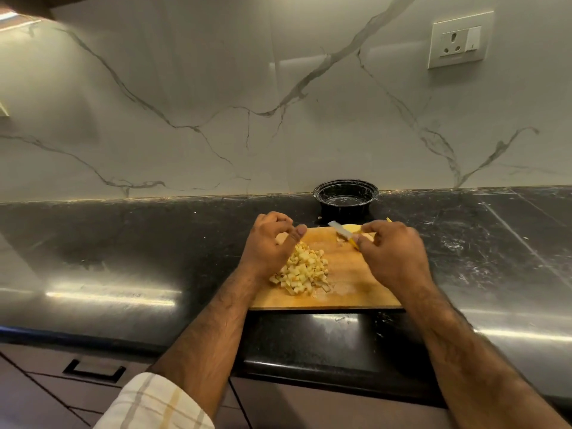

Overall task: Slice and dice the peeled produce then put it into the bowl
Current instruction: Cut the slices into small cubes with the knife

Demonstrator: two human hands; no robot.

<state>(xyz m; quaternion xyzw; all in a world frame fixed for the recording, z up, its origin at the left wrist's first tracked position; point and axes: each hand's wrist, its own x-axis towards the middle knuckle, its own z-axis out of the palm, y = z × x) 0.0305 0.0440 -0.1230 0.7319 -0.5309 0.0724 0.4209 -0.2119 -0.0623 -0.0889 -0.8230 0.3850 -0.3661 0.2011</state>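
Observation:
A pile of pale yellow diced produce (pixel 305 269) lies on the left half of a wooden cutting board (pixel 353 283). My left hand (pixel 272 243) hovers at the pile's upper left edge, fingers loosely curled, holding nothing. My right hand (pixel 393 252) grips a yellow-handled knife (pixel 342 232), its pale blade pointing up and left over the board's far edge. An uncut yellow piece of peeled produce (pixel 353 227) sits at the far edge of the board, just behind the blade. A black bowl (pixel 346 198) stands beyond the board against the wall and looks empty.
The board lies on a dark glossy stone counter (pixel 123 258) with a marble backsplash behind. A wall socket (pixel 459 40) is high on the right. Cabinet drawers with a black handle (pixel 94 371) are below the counter edge at lower left.

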